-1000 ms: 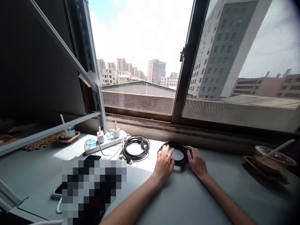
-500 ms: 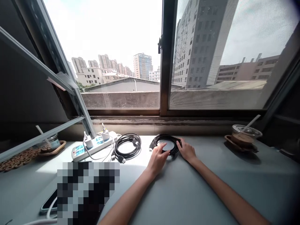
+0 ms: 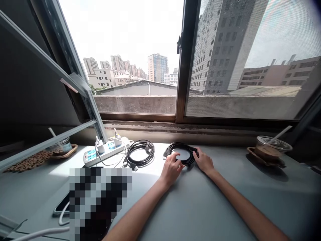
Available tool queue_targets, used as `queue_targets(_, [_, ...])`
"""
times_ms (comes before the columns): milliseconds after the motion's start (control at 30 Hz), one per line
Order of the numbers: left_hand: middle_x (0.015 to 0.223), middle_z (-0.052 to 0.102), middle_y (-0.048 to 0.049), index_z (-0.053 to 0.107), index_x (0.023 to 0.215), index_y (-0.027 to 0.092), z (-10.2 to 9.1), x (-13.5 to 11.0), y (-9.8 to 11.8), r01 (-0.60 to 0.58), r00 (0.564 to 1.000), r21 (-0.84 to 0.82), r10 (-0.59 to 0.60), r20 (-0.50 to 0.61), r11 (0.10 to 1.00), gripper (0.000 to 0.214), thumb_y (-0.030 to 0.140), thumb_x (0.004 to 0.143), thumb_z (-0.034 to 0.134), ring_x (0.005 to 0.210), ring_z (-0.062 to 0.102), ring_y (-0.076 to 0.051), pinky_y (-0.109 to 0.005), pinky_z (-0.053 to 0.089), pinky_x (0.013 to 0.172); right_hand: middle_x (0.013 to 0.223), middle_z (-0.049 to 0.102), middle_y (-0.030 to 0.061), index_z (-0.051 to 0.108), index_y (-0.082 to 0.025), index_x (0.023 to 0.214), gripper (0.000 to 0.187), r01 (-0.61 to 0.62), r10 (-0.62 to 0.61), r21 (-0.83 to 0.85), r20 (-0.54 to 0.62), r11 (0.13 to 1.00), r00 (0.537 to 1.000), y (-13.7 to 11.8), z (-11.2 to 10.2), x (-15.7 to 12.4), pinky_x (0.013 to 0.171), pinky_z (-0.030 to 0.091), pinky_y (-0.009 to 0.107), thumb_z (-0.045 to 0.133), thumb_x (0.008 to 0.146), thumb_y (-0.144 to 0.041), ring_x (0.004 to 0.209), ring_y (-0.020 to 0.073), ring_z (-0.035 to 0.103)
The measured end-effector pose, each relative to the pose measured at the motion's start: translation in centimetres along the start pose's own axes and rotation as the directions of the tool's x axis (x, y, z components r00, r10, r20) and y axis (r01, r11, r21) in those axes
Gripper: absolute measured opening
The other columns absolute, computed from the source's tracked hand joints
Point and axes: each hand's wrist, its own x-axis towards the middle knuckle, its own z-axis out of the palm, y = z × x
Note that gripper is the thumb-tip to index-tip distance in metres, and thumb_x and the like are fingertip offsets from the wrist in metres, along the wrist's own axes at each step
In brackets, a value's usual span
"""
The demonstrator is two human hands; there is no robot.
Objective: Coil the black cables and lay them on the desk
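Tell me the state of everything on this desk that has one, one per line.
Right cable, coiled, flat, left hand and right hand on it.
Left cable, coiled, untouched.
Power strip, two chargers plugged in.
Drink cup, lidded, straw in.

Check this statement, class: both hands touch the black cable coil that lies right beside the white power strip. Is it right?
Not quite. The left hand and right hand touch the black coil farther from the power strip; the coil beside the strip lies untouched. The head view shows it.
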Motion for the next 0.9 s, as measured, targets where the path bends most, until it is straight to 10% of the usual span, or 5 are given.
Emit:
queue_targets(267, [0.113, 0.056, -0.008, 0.05, 0.116, 0.016, -0.4, 0.3, 0.5, 0.106, 0.914, 0.046, -0.115, 0.389, 0.993, 0.031, 0.037, 0.092, 0.048, 0.113, 0.047, -0.024, -0.042, 0.036, 0.104, 0.091, 0.069, 0.006, 0.053, -0.022, 0.118, 0.034, 0.004, -0.004, -0.01, -0.003, 1.0, 1.0, 0.0, 0.0, 0.1, 0.065, 0.035, 0.027, 0.032, 0.094, -0.037, 0.084, 0.0233, 0.064])
queue_targets(900, [0.104, 0.056, -0.0071, 0.053, 0.106, 0.015, 0.7, 0.6, 0.0, 0.14, 0.894, 0.102, -0.171, 0.415, 0.985, 0.034, 0.043, 0.087, 0.056, 0.1, 0.049, -0.023, -0.039, 0.036, 0.092, 0.085, 0.069, 0.0058, 0.056, -0.021, 0.114, 0.033, 0.028, -0.028, -0.003, -0.031, 1.0, 0.999, -0.1, -0.1, -0.3, 0.059, 0.029, 0.025, 0.038, 0.092, -0.038, 0.077, 0.0202, 0.062])
